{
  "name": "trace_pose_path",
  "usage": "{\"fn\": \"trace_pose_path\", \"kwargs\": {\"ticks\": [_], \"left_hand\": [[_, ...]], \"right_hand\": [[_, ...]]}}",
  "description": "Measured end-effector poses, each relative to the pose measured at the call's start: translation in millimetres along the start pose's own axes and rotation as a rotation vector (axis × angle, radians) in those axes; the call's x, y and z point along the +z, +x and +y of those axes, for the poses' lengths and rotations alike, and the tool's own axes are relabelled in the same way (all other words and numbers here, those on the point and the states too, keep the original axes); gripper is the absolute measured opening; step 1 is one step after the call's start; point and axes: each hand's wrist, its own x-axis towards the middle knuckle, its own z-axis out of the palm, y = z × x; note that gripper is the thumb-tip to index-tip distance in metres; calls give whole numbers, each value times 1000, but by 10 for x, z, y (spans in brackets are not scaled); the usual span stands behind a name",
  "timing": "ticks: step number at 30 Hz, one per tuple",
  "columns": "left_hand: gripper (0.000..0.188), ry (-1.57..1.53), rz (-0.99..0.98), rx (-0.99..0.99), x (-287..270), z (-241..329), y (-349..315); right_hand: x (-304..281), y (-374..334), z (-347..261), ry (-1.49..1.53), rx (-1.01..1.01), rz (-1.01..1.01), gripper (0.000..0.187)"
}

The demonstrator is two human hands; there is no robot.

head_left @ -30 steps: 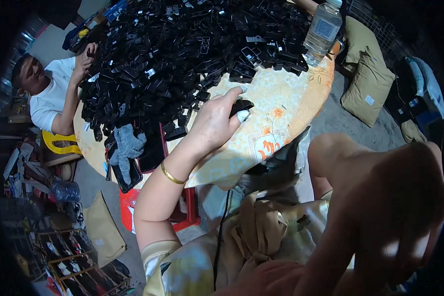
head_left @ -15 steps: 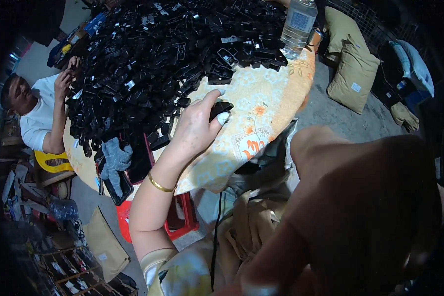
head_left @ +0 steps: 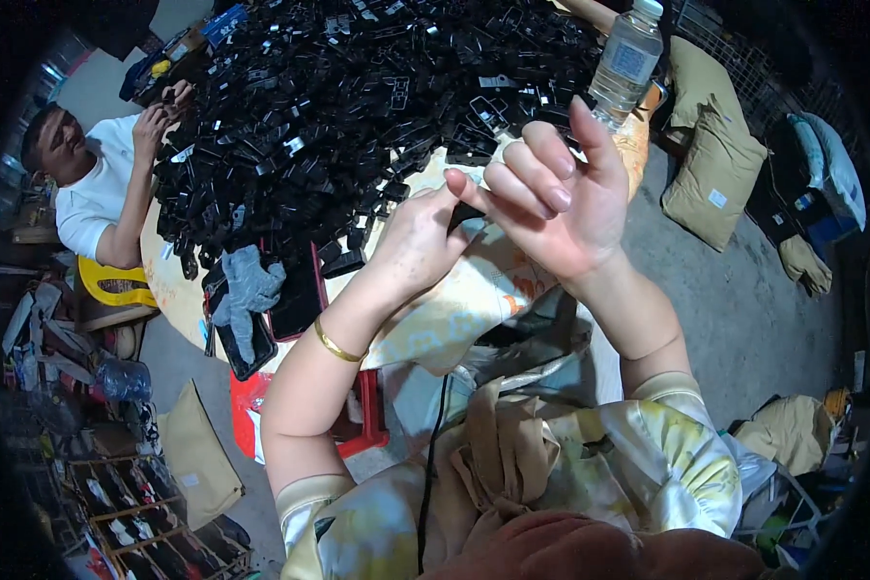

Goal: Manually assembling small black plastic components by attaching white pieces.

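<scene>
Both hands meet above the near edge of a round table (head_left: 541,208) covered in a floral yellow cloth. The left hand (head_left: 418,242) pinches a small black plastic part (head_left: 461,215) between thumb and fingers. The right hand (head_left: 561,198) touches it with the fingertips, the other fingers spread upward. Behind them a big heap of glossy black plastic clips (head_left: 358,106) fills the tabletop. A clear water bottle (head_left: 626,63) stands at the far right edge. A grey rag (head_left: 251,285) lies at the left edge, near a seated person (head_left: 97,184).

Grey concrete floor (head_left: 744,319), tan sacks (head_left: 710,179), red stool (head_left: 358,425), yellow chair (head_left: 116,282), cluttered shelves (head_left: 126,503).
</scene>
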Motion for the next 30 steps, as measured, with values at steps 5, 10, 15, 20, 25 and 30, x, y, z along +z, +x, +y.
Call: {"fn": "trace_pose_path", "kwargs": {"ticks": [5, 10, 15, 20, 25, 30], "left_hand": [[31, 3, 55, 50, 22, -66, -28], [33, 13, 54, 68, 7, -7, -21], [37, -438, 0, -52, 128, -95, -27], [40, 83, 81, 33, -53, -16, -39], [41, 47, 25, -36, -2, -33, -2], [38, -2, 36, -6, 46, -28, 16]], "right_hand": [[-71, -5, 35, 24, 24, 63, 50], [-93, -5, 44, -8, 53, 205, 49], [189, -6, 58, -556, 306, 229, 22], [1086, 163, 259, -1064, 626, -597, 27], [852, 141, 259, -1090, 593, -492, 30], [797, 158, 477, -1091, 544, -464, 34]]}}
